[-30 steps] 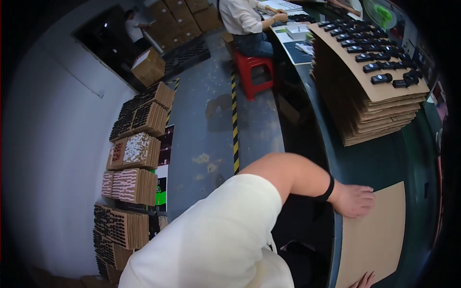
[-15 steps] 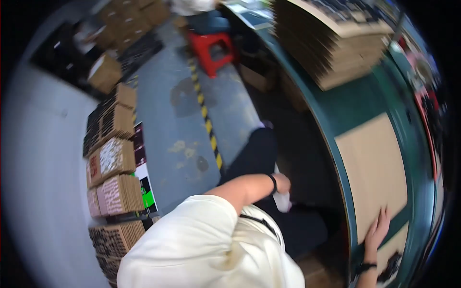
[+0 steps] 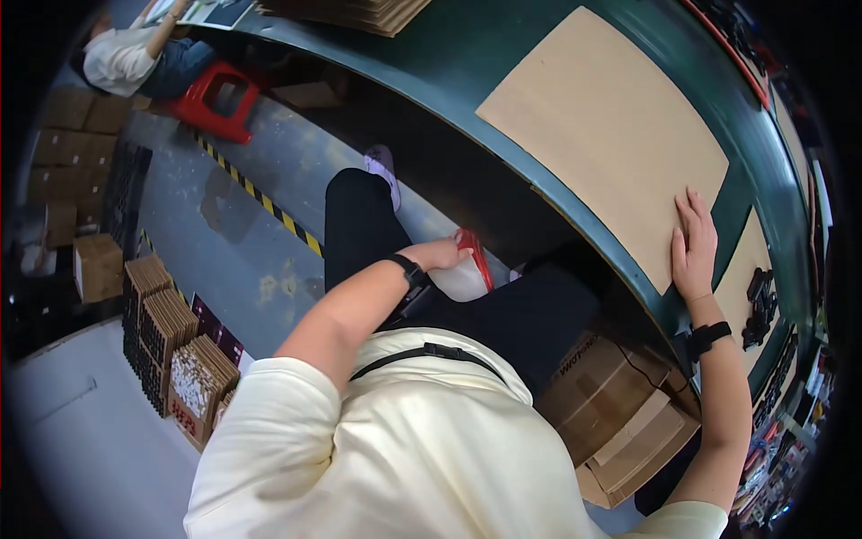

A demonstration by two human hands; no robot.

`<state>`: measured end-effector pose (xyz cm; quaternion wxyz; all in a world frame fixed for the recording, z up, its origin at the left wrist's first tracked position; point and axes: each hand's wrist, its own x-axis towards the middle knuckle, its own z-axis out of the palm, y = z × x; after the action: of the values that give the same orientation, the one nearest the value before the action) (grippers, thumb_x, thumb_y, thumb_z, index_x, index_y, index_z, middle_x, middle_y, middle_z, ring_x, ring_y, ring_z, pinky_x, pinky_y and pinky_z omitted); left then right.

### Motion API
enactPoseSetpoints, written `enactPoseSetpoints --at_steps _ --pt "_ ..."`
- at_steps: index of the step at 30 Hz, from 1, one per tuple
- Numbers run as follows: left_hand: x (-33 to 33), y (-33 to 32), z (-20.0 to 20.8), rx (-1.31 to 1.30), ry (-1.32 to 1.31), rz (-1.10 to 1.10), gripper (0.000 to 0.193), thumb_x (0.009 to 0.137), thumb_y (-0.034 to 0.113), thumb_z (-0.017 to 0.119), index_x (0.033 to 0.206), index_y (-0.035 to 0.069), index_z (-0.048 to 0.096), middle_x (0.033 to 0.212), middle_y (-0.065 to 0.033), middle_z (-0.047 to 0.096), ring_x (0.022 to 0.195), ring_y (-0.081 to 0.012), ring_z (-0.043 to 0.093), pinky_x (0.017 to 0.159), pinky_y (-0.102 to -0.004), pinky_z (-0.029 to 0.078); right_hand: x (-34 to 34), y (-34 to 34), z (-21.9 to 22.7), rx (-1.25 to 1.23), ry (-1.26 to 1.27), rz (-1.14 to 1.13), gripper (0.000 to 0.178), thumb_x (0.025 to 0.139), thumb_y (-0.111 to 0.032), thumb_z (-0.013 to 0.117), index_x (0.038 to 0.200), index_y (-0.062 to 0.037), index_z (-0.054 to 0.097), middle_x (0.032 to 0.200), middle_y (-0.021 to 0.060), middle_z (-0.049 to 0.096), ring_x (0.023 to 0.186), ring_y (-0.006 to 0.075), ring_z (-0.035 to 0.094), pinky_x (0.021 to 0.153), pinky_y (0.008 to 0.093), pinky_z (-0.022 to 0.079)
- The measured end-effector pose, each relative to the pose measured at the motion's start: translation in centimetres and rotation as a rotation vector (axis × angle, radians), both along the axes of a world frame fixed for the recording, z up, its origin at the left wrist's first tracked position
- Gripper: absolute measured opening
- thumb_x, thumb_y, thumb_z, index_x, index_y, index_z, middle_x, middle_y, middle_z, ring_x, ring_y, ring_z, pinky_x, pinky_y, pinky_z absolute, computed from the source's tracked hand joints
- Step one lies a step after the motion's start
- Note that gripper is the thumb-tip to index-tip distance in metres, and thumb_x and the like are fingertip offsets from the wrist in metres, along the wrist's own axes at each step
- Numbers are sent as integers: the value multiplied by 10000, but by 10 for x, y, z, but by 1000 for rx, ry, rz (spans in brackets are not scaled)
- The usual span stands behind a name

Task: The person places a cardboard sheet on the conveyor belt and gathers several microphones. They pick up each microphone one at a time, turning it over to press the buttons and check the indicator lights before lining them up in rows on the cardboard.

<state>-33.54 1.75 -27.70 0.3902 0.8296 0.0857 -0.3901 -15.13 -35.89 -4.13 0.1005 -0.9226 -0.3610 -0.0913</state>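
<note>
My left hand (image 3: pixel 444 253) is closed on the red edge of a whitish thing (image 3: pixel 462 280) between my legs. Much of that thing is hidden by my hand and thighs, so its kind cannot be told. On the green tabletop (image 3: pixel 458 58), a flat brown cardboard sheet (image 3: pixel 611 135) lies at an angle. My right hand (image 3: pixel 694 251) rests on the sheet's near right corner with its fingers stretched out and holds nothing.
Beside my right wrist lies another cardboard piece (image 3: pixel 742 256) with black parts (image 3: pixel 761 305) on it. Cardboard boxes (image 3: pixel 611 395) stand under the table by my right leg. Stacked cardboard (image 3: pixel 171 332) lines the left. A person (image 3: pixel 121 61) sits at the far left near a red stool (image 3: pixel 215 101).
My view has turned right, so the cardboard sheet appears nearer the middle. The red edge at my left hand now shows. My right hand is still on the sheet.
</note>
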Motion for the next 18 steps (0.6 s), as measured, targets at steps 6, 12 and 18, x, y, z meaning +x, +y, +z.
enactPoseSetpoints --at_steps 6,12,18 --pt "-12 68 143 -39 -489 -39 253 894 189 599 1077 16 621 998 -168 630 976 -335 603 838 -382 484 2 1 7 -31 28 -22 462 866 -38 475 1327 -34 491 1452 168 416 1348 354 375 1114 436 276" --pt "-172 123 124 307 -347 600 216 904 160 554 1039 -8 558 982 -216 605 923 -402 573 819 -446 475 7 11 12 -62 88 17 461 885 -70 442 1343 -20 475 1464 216 381 1360 394 343 1118 472 251" --pt "-349 33 96 -138 618 558 407 953 313 454 1223 13 505 1225 -226 559 1127 -363 544 948 -474 429 -2 26 42 -138 149 -23 429 910 -208 471 1255 30 565 1351 289 475 1253 469 434 1052 557 335"
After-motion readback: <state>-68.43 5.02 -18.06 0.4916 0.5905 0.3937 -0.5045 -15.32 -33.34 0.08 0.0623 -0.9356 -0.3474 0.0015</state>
